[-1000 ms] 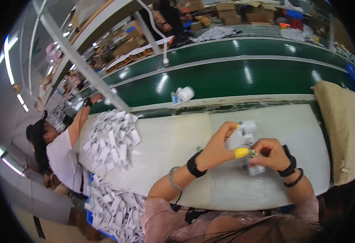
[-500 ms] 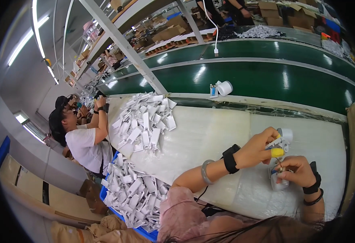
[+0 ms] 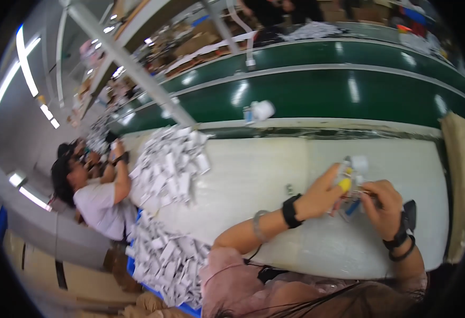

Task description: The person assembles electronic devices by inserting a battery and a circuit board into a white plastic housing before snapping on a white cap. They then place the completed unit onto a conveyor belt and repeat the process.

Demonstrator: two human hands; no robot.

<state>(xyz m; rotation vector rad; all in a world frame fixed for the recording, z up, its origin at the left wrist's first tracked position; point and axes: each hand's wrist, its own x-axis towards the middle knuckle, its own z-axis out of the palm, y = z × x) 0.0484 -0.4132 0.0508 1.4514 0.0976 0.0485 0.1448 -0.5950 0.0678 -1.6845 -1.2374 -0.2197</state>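
Pinched in my left hand (image 3: 320,197), which has a yellow covering on a finger, is a small white device with a round head (image 3: 358,163). Close on its right, my right hand (image 3: 385,206) is closed, thumb and fingertips together against the device's lower side. A thin reddish line, possibly wire, shows at those fingertips, but blur hides what they grip. Below and between both hands hangs a blue piece (image 3: 352,206). Black bands circle both wrists.
White plastic housings (image 3: 170,165) are heaped on the pale table cover (image 3: 253,180); more fill a blue bin (image 3: 130,266). A similar white device (image 3: 264,109) sits at the green conveyor's (image 3: 317,95) near edge. A person (image 3: 102,201) works at left. A slanted metal post (image 3: 137,69) rises behind.
The whole view has shifted and blurred. My right hand has risen closer to my left; the white housing it held no longer shows there, and the blue piece now shows between the hands.
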